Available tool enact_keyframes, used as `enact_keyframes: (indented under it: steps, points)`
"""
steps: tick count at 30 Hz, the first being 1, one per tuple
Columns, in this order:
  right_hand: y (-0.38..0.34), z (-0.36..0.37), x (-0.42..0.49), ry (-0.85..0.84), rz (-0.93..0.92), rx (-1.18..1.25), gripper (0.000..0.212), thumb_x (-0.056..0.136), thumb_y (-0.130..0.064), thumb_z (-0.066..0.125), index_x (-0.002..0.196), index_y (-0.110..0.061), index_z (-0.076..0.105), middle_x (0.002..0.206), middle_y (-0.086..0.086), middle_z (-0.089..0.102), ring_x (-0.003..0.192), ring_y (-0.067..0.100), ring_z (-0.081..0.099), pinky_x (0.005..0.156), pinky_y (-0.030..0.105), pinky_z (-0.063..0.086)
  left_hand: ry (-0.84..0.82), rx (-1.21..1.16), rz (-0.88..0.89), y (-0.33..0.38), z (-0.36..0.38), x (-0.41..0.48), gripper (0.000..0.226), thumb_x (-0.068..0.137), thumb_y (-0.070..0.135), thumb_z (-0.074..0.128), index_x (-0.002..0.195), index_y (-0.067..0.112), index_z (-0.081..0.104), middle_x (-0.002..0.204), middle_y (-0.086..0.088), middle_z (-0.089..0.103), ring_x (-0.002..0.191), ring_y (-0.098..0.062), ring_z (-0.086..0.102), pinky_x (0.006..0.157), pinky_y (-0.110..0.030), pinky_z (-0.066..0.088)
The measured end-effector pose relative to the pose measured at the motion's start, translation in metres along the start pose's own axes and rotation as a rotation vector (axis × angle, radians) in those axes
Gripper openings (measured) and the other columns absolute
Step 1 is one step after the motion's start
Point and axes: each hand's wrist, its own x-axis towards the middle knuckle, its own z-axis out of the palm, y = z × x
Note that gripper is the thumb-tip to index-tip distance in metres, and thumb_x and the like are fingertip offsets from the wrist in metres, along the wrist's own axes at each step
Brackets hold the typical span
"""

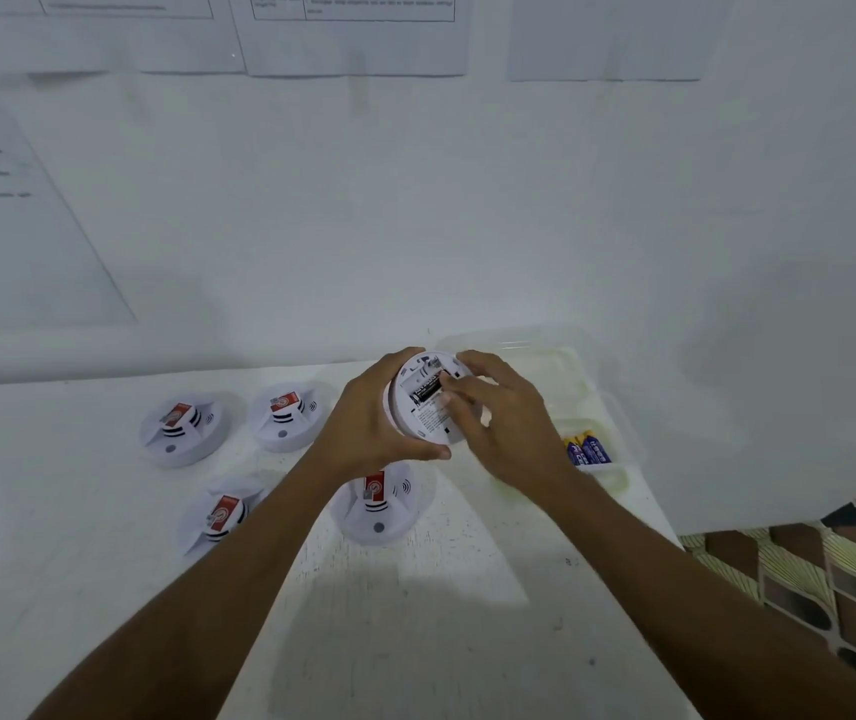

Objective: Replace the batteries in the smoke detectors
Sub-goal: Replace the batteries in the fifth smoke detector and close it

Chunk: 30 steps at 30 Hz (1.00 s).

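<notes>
Four detectors point(184, 426) sat left on the table point(415, 615). Left hand point(379, 423) gripped a fifth detector point(428, 419) above it, right hand's point(509, 423) fairly straight fingers pressing its black battery point(425, 393). I'd have pushed evenly, shell steady.

The near stretch of the worktop point(415, 641) lies bare between the forearms and out to the left — wide room for a hand. Farther back on the left, four smoke detectors stand in the way with only narrow gaps between them: the back-left detector point(184, 431), back-right detector point(288, 415), front-left detector point(220, 511) and front-right detector point(379, 506). The last sits just under the left hand point(379, 423). That hand grips the held detector point(423, 402), blocking the middle together with the right hand point(509, 428). Behind the right hand a tray point(566, 371) with batteries point(589, 450) fills the right side — the wall point(415, 226) closes the back.
</notes>
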Motion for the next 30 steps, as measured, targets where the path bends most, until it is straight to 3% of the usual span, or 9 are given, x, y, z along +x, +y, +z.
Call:
enact_keyframes:
  steps: [3,5,11,14,17,20,23,26,30]
  points:
    - [0.014,-0.019,0.025,0.015,0.105,0.190,0.015,0.094,-0.017,0.061,0.092,-0.011,0.075,0.096,-0.004,0.071,0.082,0.002,0.065,0.072,0.016,0.052,0.002,-0.026,-0.021,-0.004,-0.005,0.004,0.098,0.049,0.037,0.096,0.133,0.029,0.047,0.125,0.020,0.059,0.115,0.000,0.055,0.096,-0.021,0.048]
    - [0.034,-0.025,0.044,0.040,0.231,0.160,0.008,0.090,-0.014,0.065,0.092,-0.015,0.073,0.081,-0.008,0.070,0.071,-0.002,0.064,0.069,0.012,0.049,0.002,-0.017,-0.032,-0.005,-0.007,0.008,0.097,0.050,0.036,0.096,0.133,0.030,0.046,0.124,0.023,0.058,0.114,0.006,0.053,0.095,-0.015,0.045]
    - [0.094,-0.014,0.088,-0.327,0.622,-0.106,0.017,0.074,-0.023,0.083,0.085,-0.019,0.070,0.092,0.004,0.071,0.069,0.017,0.066,0.075,0.032,0.057,-0.039,0.058,-0.056,-0.016,-0.012,0.018,0.096,0.050,0.048,0.092,0.131,0.040,0.041,0.120,0.033,0.051,0.113,0.008,0.051,0.093,-0.010,0.039]
    - [0.094,-0.004,0.097,-0.463,0.620,-0.178,0.024,0.069,-0.023,0.087,0.085,-0.014,0.071,0.089,0.001,0.068,0.076,0.019,0.067,0.072,0.029,0.054,-0.036,0.058,-0.076,-0.020,-0.013,0.021,0.094,0.051,0.050,0.090,0.130,0.043,0.039,0.118,0.037,0.048,0.112,0.009,0.050,0.091,-0.008,0.037]
    - [0.094,-0.001,0.102,-0.479,0.643,-0.168,0.023,0.069,-0.016,0.086,0.083,-0.010,0.069,0.074,0.001,0.068,0.066,0.017,0.068,0.056,0.021,0.047,-0.035,0.057,-0.078,-0.025,-0.012,0.023,0.092,0.051,0.054,0.087,0.128,0.045,0.039,0.118,0.037,0.048,0.112,0.009,0.050,0.091,-0.008,0.037]
    - [0.101,-0.002,0.106,-0.482,0.680,-0.114,0.023,0.067,-0.008,0.086,0.083,-0.006,0.068,0.060,0.003,0.067,0.056,0.016,0.067,0.052,0.021,0.048,-0.034,0.047,-0.079,-0.028,-0.013,0.025,0.088,0.049,0.062,0.083,0.124,0.051,0.039,0.119,0.036,0.050,0.113,0.009,0.051,0.092,-0.009,0.038]
    - [0.104,-0.003,0.106,-0.463,0.681,-0.101,0.026,0.066,-0.011,0.088,0.081,-0.008,0.067,0.065,0.004,0.069,0.060,0.018,0.068,0.058,0.025,0.053,-0.038,0.031,-0.085,-0.031,-0.010,0.026,0.088,0.048,0.067,0.080,0.124,0.051,0.039,0.122,0.034,0.051,0.115,0.005,0.052,0.094,-0.011,0.040]
    - [0.104,0.000,0.104,-0.455,0.652,-0.164,0.028,0.067,-0.016,0.087,0.083,-0.012,0.065,0.079,0.005,0.069,0.075,0.022,0.069,0.077,0.033,0.057,-0.039,0.027,-0.077,-0.034,-0.006,0.026,0.095,0.048,0.063,0.084,0.130,0.044,0.041,0.123,0.030,0.053,0.116,0.004,0.052,0.094,-0.013,0.040]
    - [0.108,-0.005,0.102,-0.415,0.698,0.002,0.026,0.067,-0.009,0.086,0.085,-0.013,0.068,0.083,0.013,0.071,0.072,0.025,0.069,0.072,0.036,0.059,-0.046,0.029,-0.069,-0.036,-0.004,0.025,0.098,0.048,0.059,0.087,0.133,0.037,0.043,0.125,0.025,0.055,0.116,0.002,0.052,0.097,-0.016,0.042]
